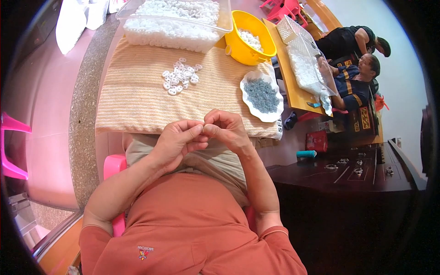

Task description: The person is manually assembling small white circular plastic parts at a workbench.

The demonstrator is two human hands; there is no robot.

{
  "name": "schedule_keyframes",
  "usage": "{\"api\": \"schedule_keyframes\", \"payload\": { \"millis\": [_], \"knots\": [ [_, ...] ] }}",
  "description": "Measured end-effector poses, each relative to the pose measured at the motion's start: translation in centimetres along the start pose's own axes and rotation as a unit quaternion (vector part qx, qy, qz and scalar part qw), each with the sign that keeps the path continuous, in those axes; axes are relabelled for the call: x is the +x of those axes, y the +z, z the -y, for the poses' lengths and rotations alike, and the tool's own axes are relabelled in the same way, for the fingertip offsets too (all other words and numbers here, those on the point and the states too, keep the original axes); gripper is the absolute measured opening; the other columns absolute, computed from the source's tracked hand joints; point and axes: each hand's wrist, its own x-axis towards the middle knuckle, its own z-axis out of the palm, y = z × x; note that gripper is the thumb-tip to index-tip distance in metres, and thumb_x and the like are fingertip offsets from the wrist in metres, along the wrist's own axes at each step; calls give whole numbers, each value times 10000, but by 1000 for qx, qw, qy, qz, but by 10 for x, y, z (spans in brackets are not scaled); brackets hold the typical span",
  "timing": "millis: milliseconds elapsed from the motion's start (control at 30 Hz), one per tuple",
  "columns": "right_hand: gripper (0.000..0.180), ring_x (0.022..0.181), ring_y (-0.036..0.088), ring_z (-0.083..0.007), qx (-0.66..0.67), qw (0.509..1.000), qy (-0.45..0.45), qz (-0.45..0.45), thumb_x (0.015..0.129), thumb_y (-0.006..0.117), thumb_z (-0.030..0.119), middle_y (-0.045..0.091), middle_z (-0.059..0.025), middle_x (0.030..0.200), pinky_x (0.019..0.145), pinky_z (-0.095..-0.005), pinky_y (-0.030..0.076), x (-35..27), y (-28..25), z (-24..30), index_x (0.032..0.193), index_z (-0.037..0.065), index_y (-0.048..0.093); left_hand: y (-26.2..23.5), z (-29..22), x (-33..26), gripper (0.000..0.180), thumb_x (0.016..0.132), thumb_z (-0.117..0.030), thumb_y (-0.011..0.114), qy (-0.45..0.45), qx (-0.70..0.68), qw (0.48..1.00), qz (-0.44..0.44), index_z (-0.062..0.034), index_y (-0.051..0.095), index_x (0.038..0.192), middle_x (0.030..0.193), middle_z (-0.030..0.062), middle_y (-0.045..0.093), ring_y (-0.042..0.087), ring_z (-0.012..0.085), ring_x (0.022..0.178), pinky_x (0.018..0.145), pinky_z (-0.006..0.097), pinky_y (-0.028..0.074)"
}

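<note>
My left hand and my right hand meet fingertip to fingertip just past the near edge of a striped towel covering the table. Both are closed in a pinch. Whatever lies between the fingertips is too small or too hidden to name. Beyond them, a loose pile of small white plastic pieces with holes rests on the towel. Right of the hands stands a white scalloped plate heaped with tiny grey-blue parts.
A clear plastic bin full of white pieces stands at the far edge, beside a yellow basin holding more. Two people sit at another table on the right. A dark cabinet stands at lower right, a pink stool at left.
</note>
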Motion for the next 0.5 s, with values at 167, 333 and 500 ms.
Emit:
{"api": "schedule_keyframes", "payload": {
  "millis": [167,333,500],
  "knots": [
    [86,701,598,-66,-1,999,14,-40,901,657,85,628,-6,789,611,-213,509,0,3,-3,904,4,628,-2,0,0,207,932,-150,621,4,1,1000,14,10,621,1063,939,67,666,649,122,831,740,259,580],
    [95,756,565,-66,-9,998,7,-56,895,658,65,596,-24,899,649,-198,492,-1,9,-4,896,-22,620,-4,1,1,205,941,-183,611,6,-3,1000,-10,-4,626,1041,918,56,664,647,116,821,725,252,575],
    [90,779,584,-80,-6,998,-48,-51,894,645,26,608,-46,939,662,-208,501,0,20,0,954,-40,632,-7,1,3,190,956,-216,587,19,4,1000,-21,-35,628,999,882,47,659,647,118,794,692,245,565]
  ]
}}
